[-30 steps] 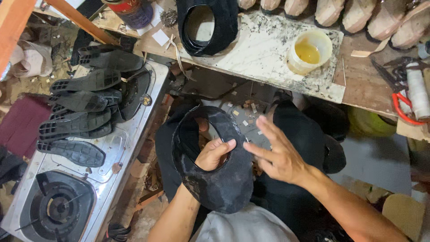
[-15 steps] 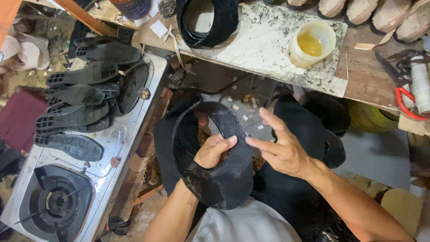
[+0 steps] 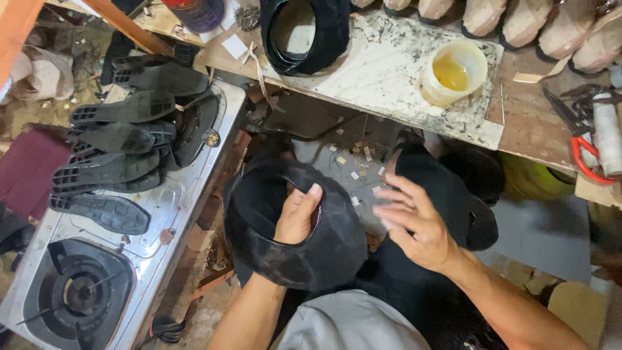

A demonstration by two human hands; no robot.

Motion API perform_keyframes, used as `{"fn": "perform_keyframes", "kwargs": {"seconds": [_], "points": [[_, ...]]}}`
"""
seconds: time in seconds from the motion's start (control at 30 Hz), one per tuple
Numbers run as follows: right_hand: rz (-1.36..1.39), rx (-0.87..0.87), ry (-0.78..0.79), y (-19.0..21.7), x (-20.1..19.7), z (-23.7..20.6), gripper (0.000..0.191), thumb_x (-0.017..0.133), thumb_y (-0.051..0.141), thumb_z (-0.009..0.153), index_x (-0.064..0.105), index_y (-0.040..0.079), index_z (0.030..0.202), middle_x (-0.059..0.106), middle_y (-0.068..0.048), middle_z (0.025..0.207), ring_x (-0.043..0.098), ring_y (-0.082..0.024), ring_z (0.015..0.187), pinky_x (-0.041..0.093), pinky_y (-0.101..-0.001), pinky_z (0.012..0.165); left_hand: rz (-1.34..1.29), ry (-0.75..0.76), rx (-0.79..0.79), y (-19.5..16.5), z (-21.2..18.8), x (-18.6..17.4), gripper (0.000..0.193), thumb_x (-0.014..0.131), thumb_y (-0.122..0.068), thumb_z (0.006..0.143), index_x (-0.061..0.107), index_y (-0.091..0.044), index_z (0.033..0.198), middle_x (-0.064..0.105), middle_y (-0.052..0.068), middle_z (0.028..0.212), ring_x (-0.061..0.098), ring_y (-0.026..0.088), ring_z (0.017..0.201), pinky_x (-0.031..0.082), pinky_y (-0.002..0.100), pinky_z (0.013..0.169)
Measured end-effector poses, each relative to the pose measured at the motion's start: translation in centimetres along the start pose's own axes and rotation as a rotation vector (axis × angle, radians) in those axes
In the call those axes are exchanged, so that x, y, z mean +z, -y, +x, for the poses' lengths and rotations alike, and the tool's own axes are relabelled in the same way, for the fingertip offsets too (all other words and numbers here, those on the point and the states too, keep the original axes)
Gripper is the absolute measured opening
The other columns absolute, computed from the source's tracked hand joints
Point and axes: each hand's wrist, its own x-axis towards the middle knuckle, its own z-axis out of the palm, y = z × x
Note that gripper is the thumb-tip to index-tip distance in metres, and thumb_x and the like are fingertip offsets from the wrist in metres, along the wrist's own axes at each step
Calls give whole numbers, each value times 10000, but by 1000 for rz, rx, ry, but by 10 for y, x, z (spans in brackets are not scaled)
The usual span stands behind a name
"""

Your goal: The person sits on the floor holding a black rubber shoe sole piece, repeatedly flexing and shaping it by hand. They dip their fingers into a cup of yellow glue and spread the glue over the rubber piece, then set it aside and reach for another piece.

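My left hand (image 3: 297, 217) grips a black leather shoe upper (image 3: 311, 256), fingers through its opening, held over my lap. To its right, a little apart from the upper, my right hand (image 3: 418, 227) hovers with its fingers spread and blurred; it holds nothing. Another black upper (image 3: 324, 39) lies on the marble slab (image 3: 389, 78) at the top. A yellowish tub of glue (image 3: 452, 72) stands on the same slab.
A steel gas stove (image 3: 155, 214) on the left carries several black shoe soles (image 3: 123, 139). Wooden shoe lasts (image 3: 518, 19) line the top right. Red-handled scissors (image 3: 580, 139) and a white roll (image 3: 608, 133) lie on the wooden bench at the right edge.
My right hand has come off the upper and drawn back to the right, fingers spread. My left hand keeps its hold on the upper.
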Motion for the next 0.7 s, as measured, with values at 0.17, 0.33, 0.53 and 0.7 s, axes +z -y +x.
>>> {"fn": "perform_keyframes", "kwargs": {"seconds": [0.17,0.33,0.53,0.7], "points": [[431,409,66,8,8,13,566,741,-5,796,571,3,1336,513,-138,1360,722,-164,857,615,-299,720,843,-20,187,3,3,-7,282,551,-186,1091,684,9,1244,702,75,1203,636,185,1141,469,342,1046],[-260,119,68,-27,-37,49,392,767,115,852,707,35,1231,622,-92,1309,727,-173,907,592,-354,865,274,49,-490,11,-17,-10,302,655,-131,949,669,3,1219,716,84,1139,690,180,1009,569,330,898],[-911,119,-87,-109,-96,97,413,857,297,743,782,26,1046,555,-254,1442,443,-498,1357,354,-618,1072,279,-16,-290,16,-27,-20,248,636,-137,980,699,40,1142,745,63,1046,705,142,929,575,296,831],[-704,59,-171,-98,-94,100,252,843,243,870,725,23,897,614,-142,1388,512,-398,1411,416,-491,1217,236,-22,-326,-1,-32,-25,220,628,-125,989,711,57,1080,753,89,978,720,179,868,582,320,777]]}}
